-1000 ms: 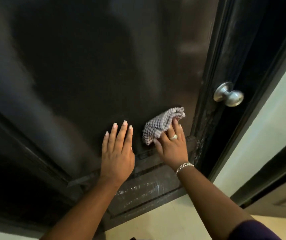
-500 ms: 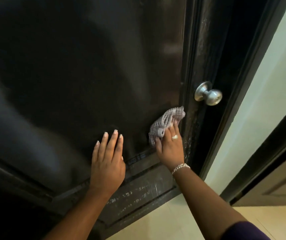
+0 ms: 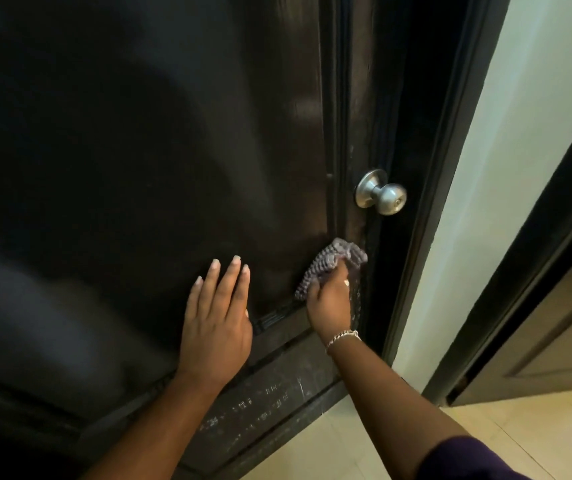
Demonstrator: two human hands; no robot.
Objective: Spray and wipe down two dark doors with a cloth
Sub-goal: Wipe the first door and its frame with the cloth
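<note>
Below knob: R grip round cloth.

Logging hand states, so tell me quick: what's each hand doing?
Left hand: open, flat on the dark door.
Right hand: gripping the cloth against it.

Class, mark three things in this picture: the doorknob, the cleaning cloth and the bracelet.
doorknob (image 3: 391,199): head view, on the round silver ball.
cleaning cloth (image 3: 326,263): head view, on the bunched checked fabric above the fingers.
bracelet (image 3: 341,337): head view, on the silver chain at the wrist.
</note>
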